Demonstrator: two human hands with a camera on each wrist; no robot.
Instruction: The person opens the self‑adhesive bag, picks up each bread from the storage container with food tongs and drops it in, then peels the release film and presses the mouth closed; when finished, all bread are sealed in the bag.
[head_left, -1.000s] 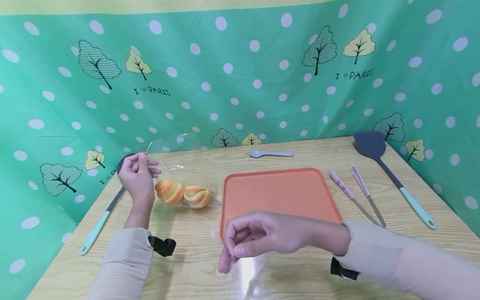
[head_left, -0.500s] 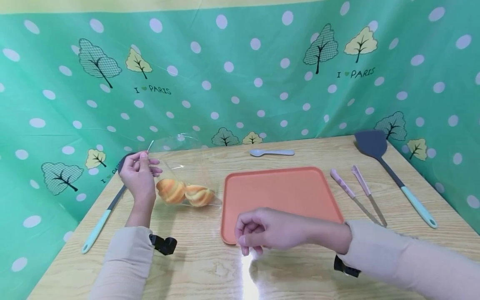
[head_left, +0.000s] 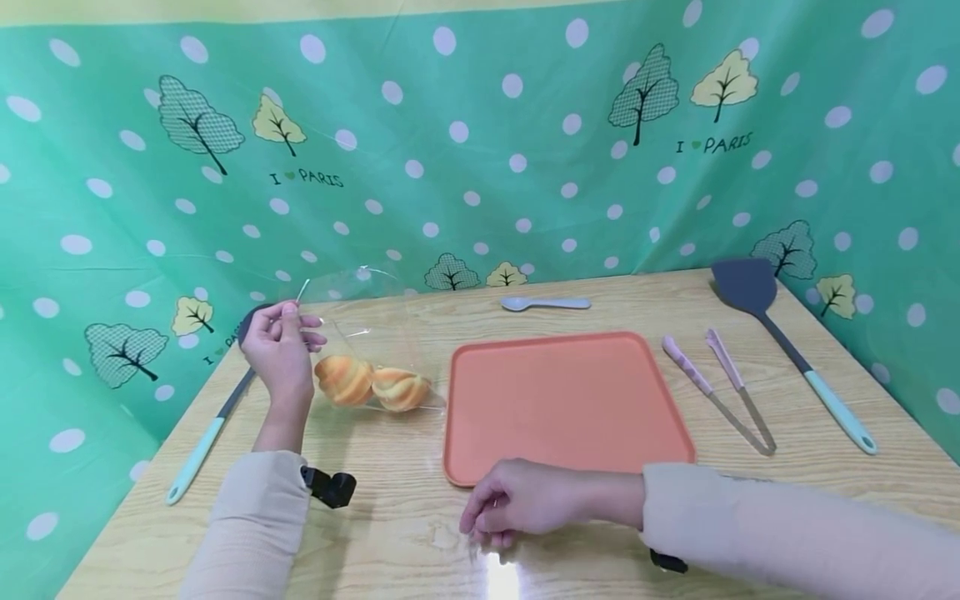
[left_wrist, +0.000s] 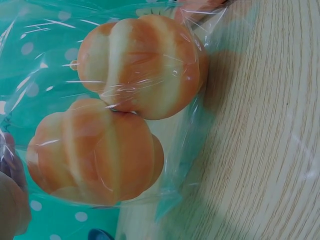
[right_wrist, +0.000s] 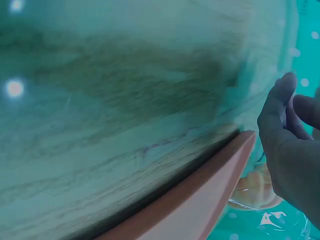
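Note:
In the head view my left hand (head_left: pixel 279 354) pinches the top edge of a clear plastic bag (head_left: pixel 375 321) at the left of the table. Two striped bread rolls (head_left: pixel 401 390) lie side by side at the bottom of the bag. They fill much of the left wrist view, where the near roll (left_wrist: pixel 97 152) shows through the film. My right hand (head_left: pixel 521 500) is low over the table at the front edge of an orange tray (head_left: pixel 566 404). Its fingers are loosely curled, with nothing visible in them; whether they touch the table is unclear.
A ladle (head_left: pixel 197 458) with a mint handle lies left. Behind the tray is a small grey spoon (head_left: pixel 547 304). To the right lie tongs (head_left: pixel 723 400) with lilac tips and a dark spatula (head_left: pixel 787 346). A green patterned cloth (head_left: pixel 480 150) hangs behind the table.
My right hand has moved down and slightly right, off the tray's front edge toward the table, and its fingers have loosened. My left hand, bag and rolls stay almost still.

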